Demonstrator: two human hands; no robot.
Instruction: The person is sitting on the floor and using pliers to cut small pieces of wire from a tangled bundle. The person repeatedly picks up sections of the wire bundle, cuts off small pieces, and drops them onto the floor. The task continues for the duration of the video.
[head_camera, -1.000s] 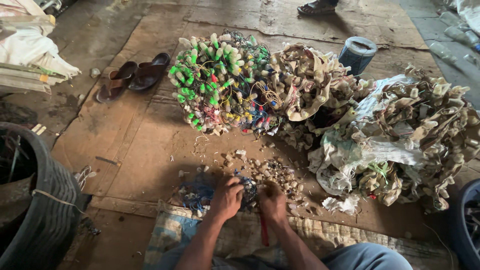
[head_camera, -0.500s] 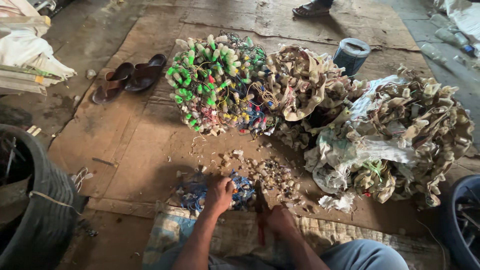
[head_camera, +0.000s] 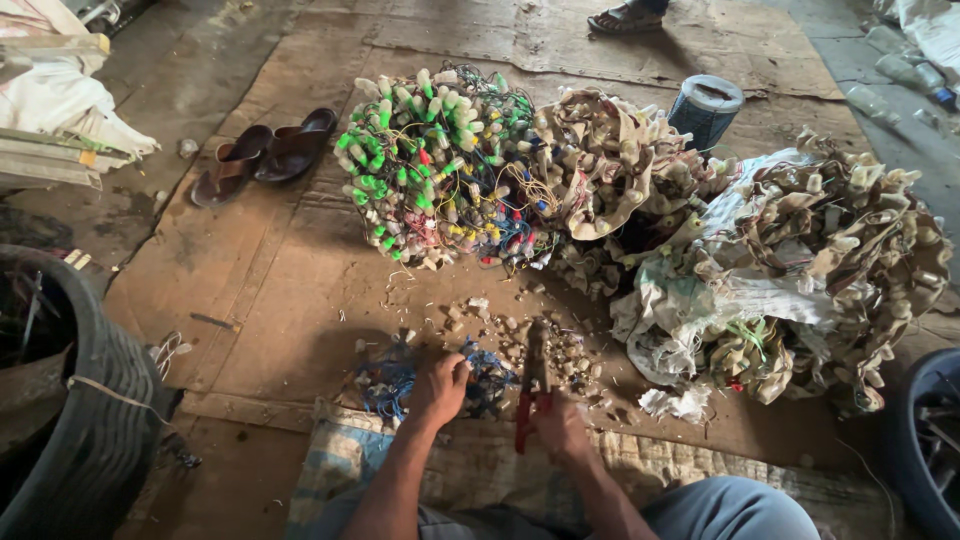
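Far left, a black tyre (head_camera: 70, 400) borders bare cardboard floor (head_camera: 280, 300). The left hand (head_camera: 438, 388) presses on blue wire scraps (head_camera: 400, 375). Just beside it, the right hand (head_camera: 560, 425) is clamped on red-handled cutters (head_camera: 530, 390). Bundled sockets (head_camera: 800, 270) crowd the right edge.

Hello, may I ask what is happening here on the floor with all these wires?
A person sits on a woven mat on the floor. The left hand rests on a small tangle of blue wires, and the right hand grips red-handled cutting pliers, tips pointing away. Small cut pieces lie scattered just ahead. Beyond them sit a big heap of green and white capped wire bundles and beige, dusty heaps. Brown sandals lie to the left.
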